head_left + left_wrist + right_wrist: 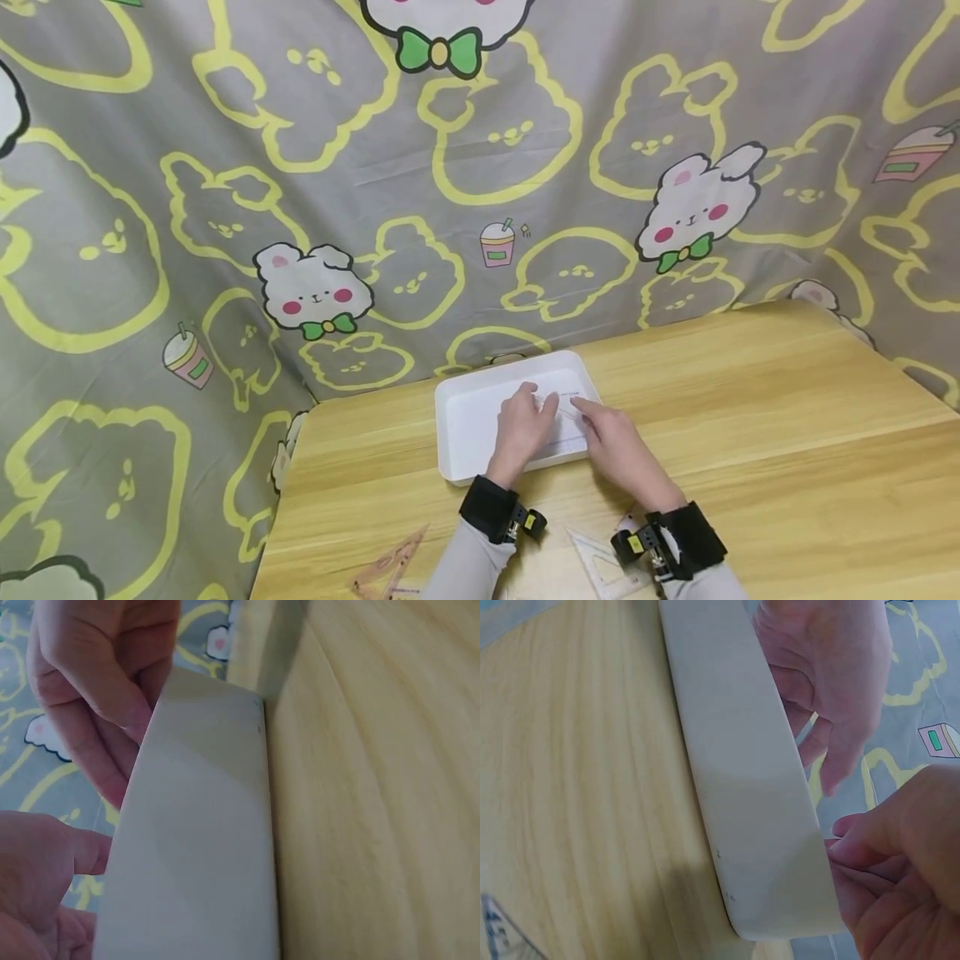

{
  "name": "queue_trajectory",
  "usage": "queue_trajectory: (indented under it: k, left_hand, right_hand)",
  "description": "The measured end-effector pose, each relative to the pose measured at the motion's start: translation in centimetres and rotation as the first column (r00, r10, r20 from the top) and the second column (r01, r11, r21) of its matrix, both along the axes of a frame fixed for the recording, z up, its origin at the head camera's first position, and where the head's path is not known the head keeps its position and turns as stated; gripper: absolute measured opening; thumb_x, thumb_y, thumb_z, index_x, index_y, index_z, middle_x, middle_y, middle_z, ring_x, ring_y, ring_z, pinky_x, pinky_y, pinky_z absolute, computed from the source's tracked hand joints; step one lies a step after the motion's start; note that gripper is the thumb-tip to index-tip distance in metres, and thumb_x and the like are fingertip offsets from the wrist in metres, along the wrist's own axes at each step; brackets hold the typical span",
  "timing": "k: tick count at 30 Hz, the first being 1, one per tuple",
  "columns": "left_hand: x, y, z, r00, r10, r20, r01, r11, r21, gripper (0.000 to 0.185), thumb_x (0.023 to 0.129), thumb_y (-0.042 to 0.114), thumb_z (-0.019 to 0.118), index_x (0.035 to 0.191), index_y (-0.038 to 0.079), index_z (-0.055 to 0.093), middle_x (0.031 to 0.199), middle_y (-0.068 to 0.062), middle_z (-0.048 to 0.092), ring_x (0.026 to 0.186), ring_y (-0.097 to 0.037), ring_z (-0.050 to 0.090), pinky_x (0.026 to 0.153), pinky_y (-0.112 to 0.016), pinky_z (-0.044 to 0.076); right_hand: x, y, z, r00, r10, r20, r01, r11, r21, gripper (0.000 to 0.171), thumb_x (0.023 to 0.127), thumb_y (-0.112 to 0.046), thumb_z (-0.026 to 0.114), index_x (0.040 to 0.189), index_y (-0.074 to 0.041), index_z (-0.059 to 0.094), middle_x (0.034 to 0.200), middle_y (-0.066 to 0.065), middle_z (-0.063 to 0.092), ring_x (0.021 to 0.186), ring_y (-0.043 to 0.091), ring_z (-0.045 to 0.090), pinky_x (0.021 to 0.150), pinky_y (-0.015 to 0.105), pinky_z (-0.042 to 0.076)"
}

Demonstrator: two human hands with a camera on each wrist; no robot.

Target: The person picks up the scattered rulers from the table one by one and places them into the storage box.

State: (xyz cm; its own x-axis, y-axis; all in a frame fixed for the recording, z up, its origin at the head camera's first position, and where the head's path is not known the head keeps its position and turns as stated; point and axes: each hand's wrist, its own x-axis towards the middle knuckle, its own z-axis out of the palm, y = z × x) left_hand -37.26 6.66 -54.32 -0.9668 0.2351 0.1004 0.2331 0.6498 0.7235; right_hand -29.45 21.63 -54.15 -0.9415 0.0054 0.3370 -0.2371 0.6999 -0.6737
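A white tray (pixel 468 433) lies on the table, with clear plastic pieces (pixel 567 433) bearing fine printed scale lines in its right part. Their exact shapes are hard to tell under the hands. My left hand (pixel 525 423) is over the tray's middle, thumb and fingers apart, near the clear pieces. At the right side, my right hand (pixel 618 442) reaches over the rim and pinches at a clear piece. From the right wrist, the thumb of the right hand (pixel 907 862) presses against its bent index finger. The tray's front wall (pixel 191 817) hides some fingertips in both wrist views.
A pinkish set square (pixel 390 567) lies at the table's front left. Between the forearms is a clear set square (pixel 600 567), partly covered by the right wrist camera. Behind the wooden table (pixel 750 400) hangs a grey patterned curtain (pixel 420 167).
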Motion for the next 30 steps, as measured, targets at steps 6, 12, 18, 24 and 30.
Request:
queue_trajectory:
  k: [6,12,18,24,30]
  left_hand:
    - [0.8,-0.4,0.7,0.999,-0.039,0.020,0.040,0.999,-0.036,0.060,0.109,0.049,0.046,0.139,0.000,0.062,0.116,-0.019,0.075,0.111,-0.036,0.071,0.092,-0.051,0.058]
    - [1.2,-0.7,1.1,0.996,-0.054,0.072,0.058,0.996,-0.060,0.068,0.110,0.056,0.036,0.148,0.004,0.056,0.140,-0.019,0.066,0.131,-0.039,0.061,0.108,-0.053,0.049]
    - [1.6,-1.5,2.7,0.991,-0.135,0.023,0.136,0.989,-0.051,0.060,0.109,0.051,0.045,0.145,0.004,0.058,0.134,-0.017,0.068,0.122,-0.032,0.067,0.100,-0.047,0.054]
    - [2.9,-2.6,4.3,0.964,-0.261,-0.049,0.257,0.963,-0.081,0.045,0.105,0.039,0.060,0.136,0.006,0.063,0.126,-0.014,0.071,0.116,-0.028,0.068,0.095,-0.039,0.055]
    - [4.5,-3.3,5.6,0.931,-0.352,-0.099,0.334,0.929,-0.161,0.033,0.097,0.033,0.076,0.119,0.010,0.067,0.107,-0.007,0.073,0.098,-0.019,0.069,0.082,-0.026,0.053]
  right_hand:
    - [0.1,0.3,0.4,0.999,-0.004,0.047,0.007,0.998,-0.064,0.041,0.098,0.010,0.052,0.139,0.012,0.058,0.133,0.034,0.063,0.107,0.041,0.070,0.102,0.060,0.052]
    - [0.6,0.9,1.1,0.998,-0.011,0.060,0.018,0.993,-0.114,0.046,0.097,0.012,0.048,0.143,0.013,0.054,0.135,0.035,0.062,0.113,0.043,0.068,0.100,0.059,0.053]
    - [1.0,1.5,3.2,0.999,0.027,0.019,-0.025,0.993,-0.116,0.043,0.098,0.011,0.052,0.141,0.013,0.056,0.130,0.034,0.065,0.117,0.046,0.067,0.099,0.058,0.054]
    - [1.9,2.2,5.3,0.994,0.102,0.041,-0.101,0.994,-0.044,0.040,0.099,0.003,0.062,0.138,0.011,0.058,0.125,0.031,0.067,0.108,0.044,0.070,0.092,0.057,0.058]
    - [2.9,2.8,7.1,0.974,0.148,0.173,-0.166,0.982,0.093,0.039,0.091,-0.012,0.078,0.121,0.009,0.064,0.099,0.016,0.072,0.089,0.029,0.068,0.077,0.047,0.059]
